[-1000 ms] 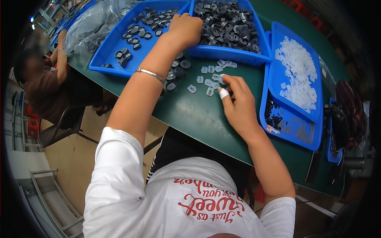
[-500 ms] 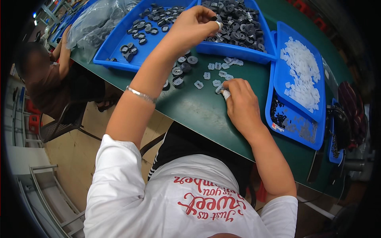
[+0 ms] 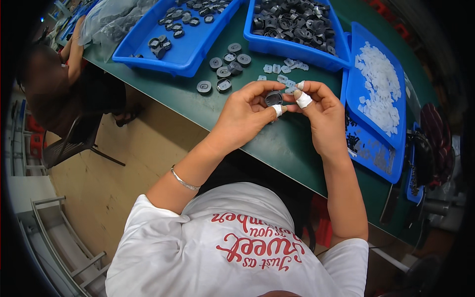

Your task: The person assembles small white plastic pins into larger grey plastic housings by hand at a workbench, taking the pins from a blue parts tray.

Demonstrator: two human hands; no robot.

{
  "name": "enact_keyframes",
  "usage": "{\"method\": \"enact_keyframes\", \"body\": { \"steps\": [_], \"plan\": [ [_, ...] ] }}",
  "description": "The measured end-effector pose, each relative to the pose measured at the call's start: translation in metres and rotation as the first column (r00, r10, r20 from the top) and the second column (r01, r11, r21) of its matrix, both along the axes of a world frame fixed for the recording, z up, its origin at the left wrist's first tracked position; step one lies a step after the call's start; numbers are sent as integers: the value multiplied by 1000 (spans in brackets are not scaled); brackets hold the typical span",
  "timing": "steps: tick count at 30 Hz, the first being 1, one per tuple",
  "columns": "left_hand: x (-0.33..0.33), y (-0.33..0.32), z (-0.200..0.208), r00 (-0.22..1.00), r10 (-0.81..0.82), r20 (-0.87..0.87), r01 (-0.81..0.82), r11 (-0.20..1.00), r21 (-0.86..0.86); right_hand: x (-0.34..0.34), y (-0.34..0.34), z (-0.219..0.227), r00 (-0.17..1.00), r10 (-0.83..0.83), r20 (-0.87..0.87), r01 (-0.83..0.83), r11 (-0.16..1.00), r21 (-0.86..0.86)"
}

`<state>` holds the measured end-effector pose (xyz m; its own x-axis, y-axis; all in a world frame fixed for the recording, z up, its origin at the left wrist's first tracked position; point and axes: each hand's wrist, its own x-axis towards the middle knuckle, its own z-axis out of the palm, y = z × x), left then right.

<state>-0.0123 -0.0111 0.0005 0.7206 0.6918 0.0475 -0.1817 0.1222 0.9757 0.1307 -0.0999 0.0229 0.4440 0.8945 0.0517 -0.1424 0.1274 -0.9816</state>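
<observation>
My left hand [image 3: 246, 113] grips a dark grey round plastic housing [image 3: 273, 98], its hollow side facing up. White tape wraps the thumb tip. Close against it, my right hand [image 3: 324, 111] is pinched, with tape on its thumb and index finger. A small translucent plastic plate [image 3: 290, 90] shows at its fingertips. Beyond the hands, several similar clear plates [image 3: 283, 79] lie loose on the green table. To the left of my hands sits a group of round grey housings [image 3: 223, 72], some with a pale plate inside.
A blue tray of dark housings [image 3: 297, 55] stands ahead; another blue tray [image 3: 185, 62] with fewer housings is at left. On the right, a tray of white plates [image 3: 363, 106] overlaps a tray with small black parts [image 3: 381, 166]. A person [image 3: 47, 74] sits far left by a plastic bag [image 3: 116, 27].
My left hand has come back from the dark housings' tray with a housing in it. It now meets my right hand, which has lifted a little from the loose plates.
</observation>
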Motion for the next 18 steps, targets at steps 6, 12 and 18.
{"method": "enact_keyframes", "body": {
  "steps": [6,12,18],
  "plan": [
    [2,-6,3,999,35,-39,-34,999,13,0,-3,3,994,10,109,2,994,-109],
    [5,-5,-2,998,21,-57,-20,999,27,-2,-1,-9,980,-11,197,29,996,-89],
    [8,-11,-10,998,62,-21,-62,998,30,-5,-2,-9,978,-41,206,75,984,-161]
  ]
}}
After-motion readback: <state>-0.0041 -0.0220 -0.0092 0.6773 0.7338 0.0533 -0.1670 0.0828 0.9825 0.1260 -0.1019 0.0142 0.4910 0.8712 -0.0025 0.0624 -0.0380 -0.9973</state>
